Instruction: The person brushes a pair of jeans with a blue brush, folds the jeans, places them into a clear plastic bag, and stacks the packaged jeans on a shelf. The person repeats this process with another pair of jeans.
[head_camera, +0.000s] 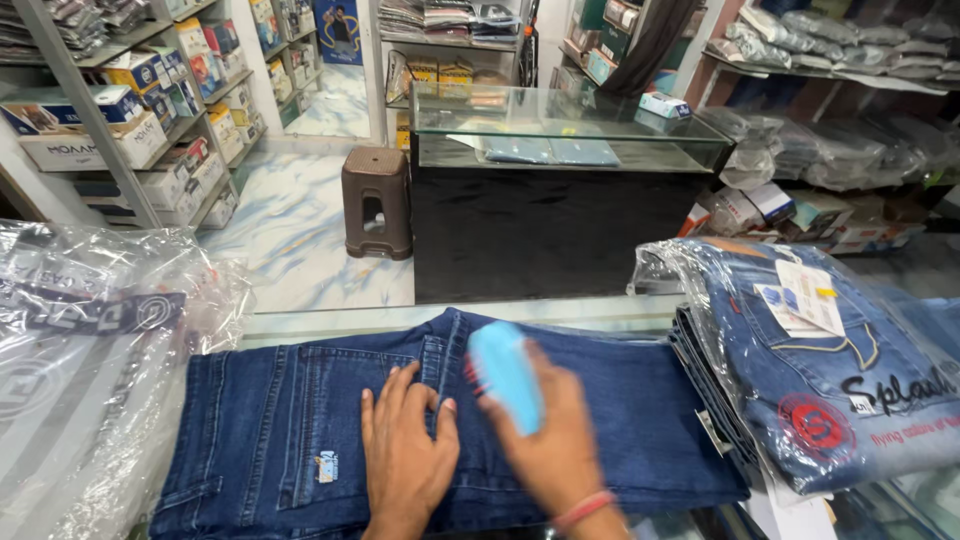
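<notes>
- Here, a pair of dark blue denim jeans (300, 420) lies folded flat on the glass counter (330, 322), its stitched seams and a small sewn patch showing.
- The left hand (403, 450) rests palm down on the denim, fingers spread and gripping nothing.
- The right hand (550, 440), blurred, is closed around a smooth, rounded light-blue handheld device (507, 373), held just above the jeans beside the left fingers; a pink band circles that wrist.
- To the right sits a stack of folded jeans in a clear, glossy plastic bag (830, 380) with paper tags.
- At the left lies crinkled transparent plastic wrapping (90, 360).
- Beyond stand a brown plastic stool (377, 200) and a glass-topped black display case (560, 190).
</notes>
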